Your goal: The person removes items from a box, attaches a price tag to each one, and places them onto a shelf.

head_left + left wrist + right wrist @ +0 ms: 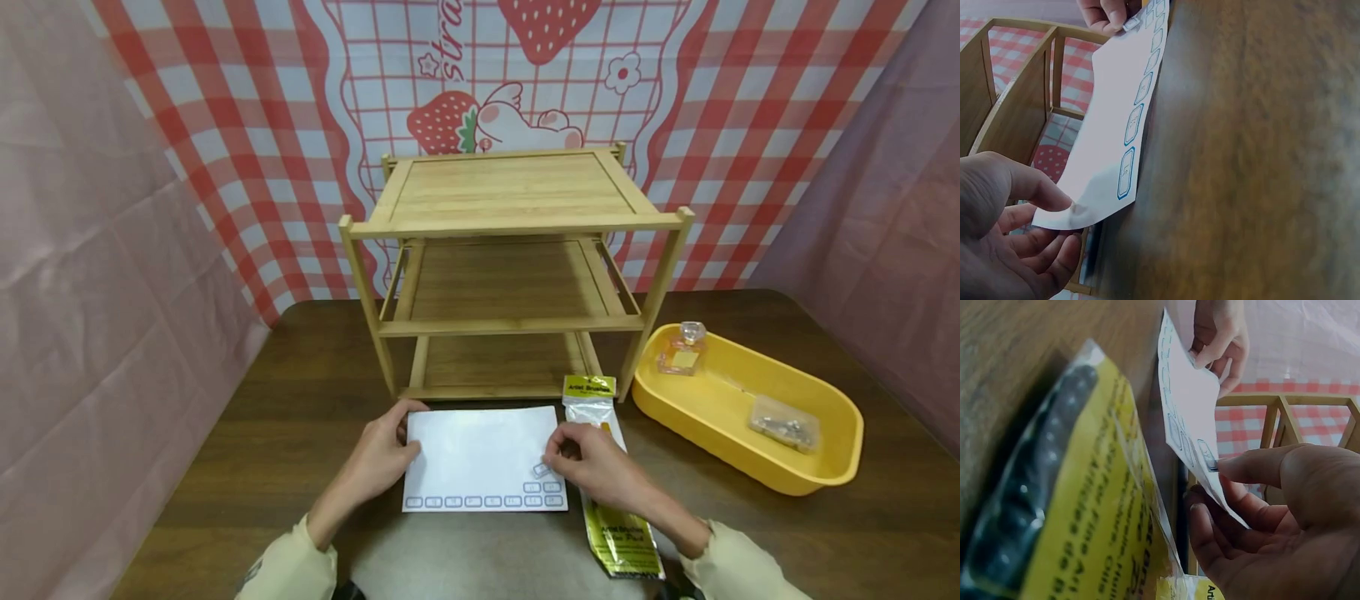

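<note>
White sheet [480,450] in front of the wooden rack [517,196], above the dark table [247,467], printed face up. We note its long axis running left to right; a row of blue-outlined labels follows the near edge. One label [542,471] sits askew by the right thumb.

Left hand [381,448] pinches the left end, right hand [596,467] the right end. From the head we lose most fingers; both wrist views give us thumbs above, fingers beneath, and the left wrist view the sheet's bend. Right wrist view alone shows us dark contents, too blurred to identify, in the brush packet [622,537].

Yellow tub [720,446], right, seen only from the head: perfume bottle [682,354] at its far left end, clear box [783,423] nearer us, contents unclear.
</note>
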Demonstrator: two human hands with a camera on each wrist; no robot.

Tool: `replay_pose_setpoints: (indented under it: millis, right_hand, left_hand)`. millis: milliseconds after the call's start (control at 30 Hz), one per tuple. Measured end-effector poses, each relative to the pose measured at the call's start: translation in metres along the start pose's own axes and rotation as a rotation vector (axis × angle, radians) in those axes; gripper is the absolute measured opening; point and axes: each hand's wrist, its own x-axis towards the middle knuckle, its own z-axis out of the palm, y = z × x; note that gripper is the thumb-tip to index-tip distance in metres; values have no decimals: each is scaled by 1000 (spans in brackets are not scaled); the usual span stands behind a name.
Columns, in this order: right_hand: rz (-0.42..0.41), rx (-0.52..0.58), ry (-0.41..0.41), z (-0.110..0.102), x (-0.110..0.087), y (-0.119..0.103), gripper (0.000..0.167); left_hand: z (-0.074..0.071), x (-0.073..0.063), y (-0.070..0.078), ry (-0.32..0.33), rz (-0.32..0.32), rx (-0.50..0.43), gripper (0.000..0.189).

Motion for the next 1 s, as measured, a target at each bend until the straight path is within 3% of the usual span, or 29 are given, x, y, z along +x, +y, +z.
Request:
replay_pose_setpoints:
  millis: [200,433,733,1000]
  right_hand:
    - [10,-30,-20,3,1,0,12]
    - [10,-80,-9,5,3,1,15]
    - [-34,-219,79,4,1,-1,20]
    - [8,-145,114,0,-3,1,14]
  left_hand:
    - [0,2,-1,-7,14,50,44]
    - [1,4,-3,-42,-21,87,44]
    - [2,2,-7,-65,-33,129,43]
    - [2,0,-8,-76,-53,194,46]
